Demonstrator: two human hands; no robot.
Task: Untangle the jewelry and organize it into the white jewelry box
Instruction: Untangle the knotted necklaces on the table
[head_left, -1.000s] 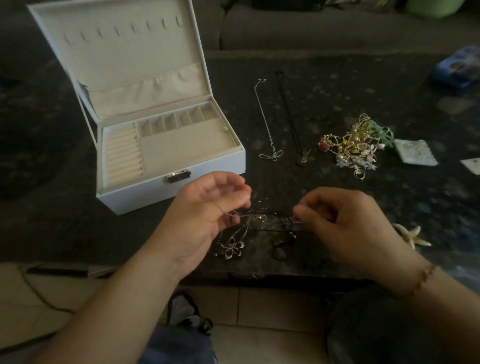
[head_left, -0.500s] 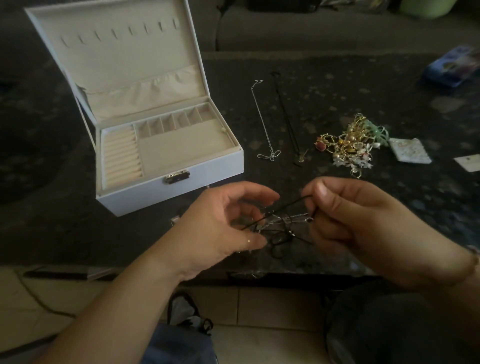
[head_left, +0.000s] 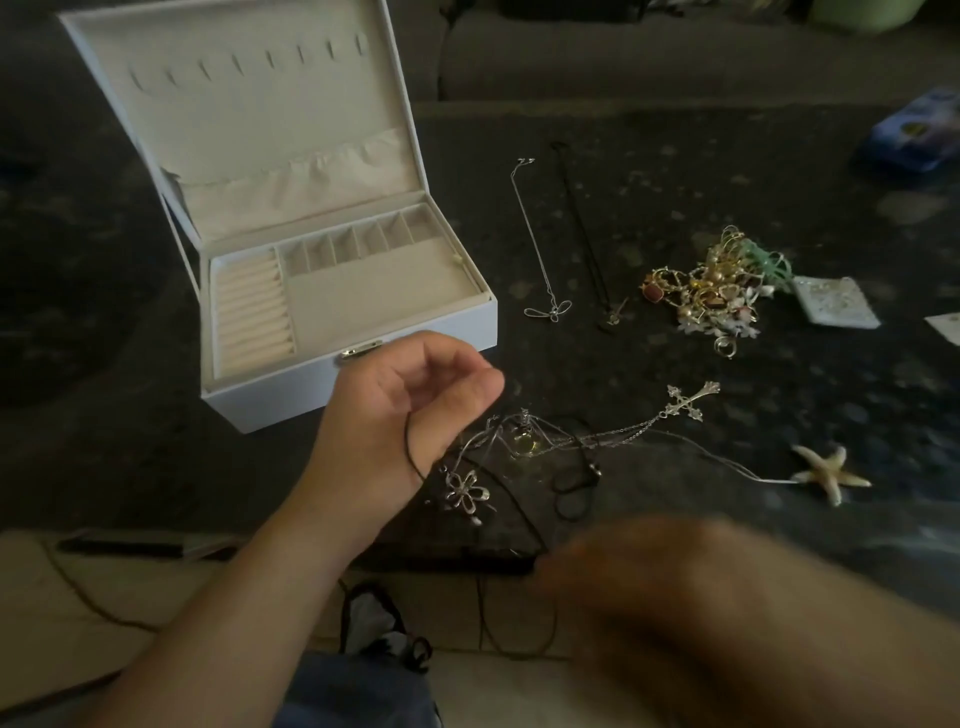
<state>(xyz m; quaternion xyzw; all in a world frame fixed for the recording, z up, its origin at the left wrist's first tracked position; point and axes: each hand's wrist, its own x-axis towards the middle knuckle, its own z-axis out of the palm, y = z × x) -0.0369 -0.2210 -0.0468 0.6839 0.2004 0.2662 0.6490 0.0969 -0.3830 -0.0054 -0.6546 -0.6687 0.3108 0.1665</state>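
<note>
The white jewelry box (head_left: 283, 397) stands open at the left with bare compartments. In front of it my left hand (head_left: 410, 400) has its fingers curled, and a black cord (head_left: 415, 457) runs out of the palm past the wrist. The cord joins a tangle of necklaces (head_left: 545, 447) with a silver flower pendant (head_left: 466, 493), a yellow bead (head_left: 524, 443), a cross pendant (head_left: 687, 402) and a starfish pendant (head_left: 831, 474). My right hand (head_left: 654, 582) is blurred at the table's near edge, and the black cord stretches from the tangle to its fingers.
A silver necklace (head_left: 540, 249) and a black necklace (head_left: 584, 228) lie straightened side by side behind the tangle. A heap of gold and pearl jewelry (head_left: 711, 288) sits to the right beside a small white pouch (head_left: 836, 301). A blue box (head_left: 914, 135) is far right.
My right hand has pulled back fast toward me, drawing the black cord over the table's edge. The tangle has spread out on the table, and the cross and the starfish now show.
</note>
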